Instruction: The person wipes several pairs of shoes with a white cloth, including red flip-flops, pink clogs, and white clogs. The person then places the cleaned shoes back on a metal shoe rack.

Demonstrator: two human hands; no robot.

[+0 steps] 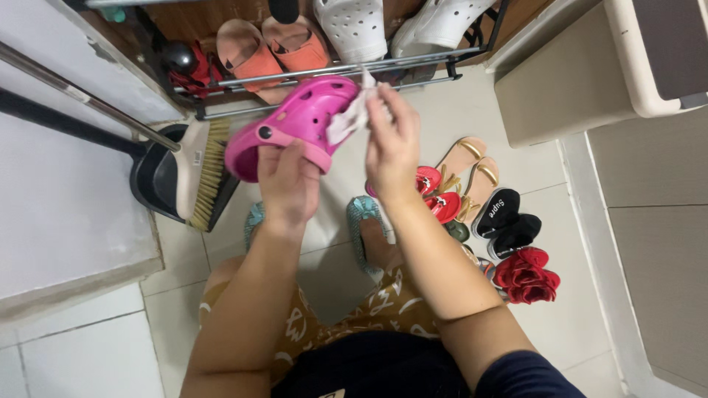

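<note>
Pink foam, moulded into a perforated clog (295,121), was held above the tiled floor (575,324), just in front of the lower rail of a metal shoe rack (332,72). The clog was gripped at its heel end by the left hand (289,184), whose fingers were clenched around the rim and strap, so that its long axis ran diagonally from the heel, low and towards the dustpan side, up to the toe near the rack rail. A crumpled white cloth (352,118) was pinched in the closed fingers of the right hand (392,144) and pressed against the clog's toe half; the cloth thus lay directly beyond the left hand along the shoe's length, and the right hand was the nearer of the two to the toe. On the rack, orange slippers (273,46) and white clogs (354,26) were stored. A broom (203,173) and black dustpan (155,180) were leaned at the floor's left edge. Red sandals (435,193), black slippers (505,221) and a red rose-trimmed pair (527,276) were scattered on the floor towards its right edge, well below the held clog.
</note>
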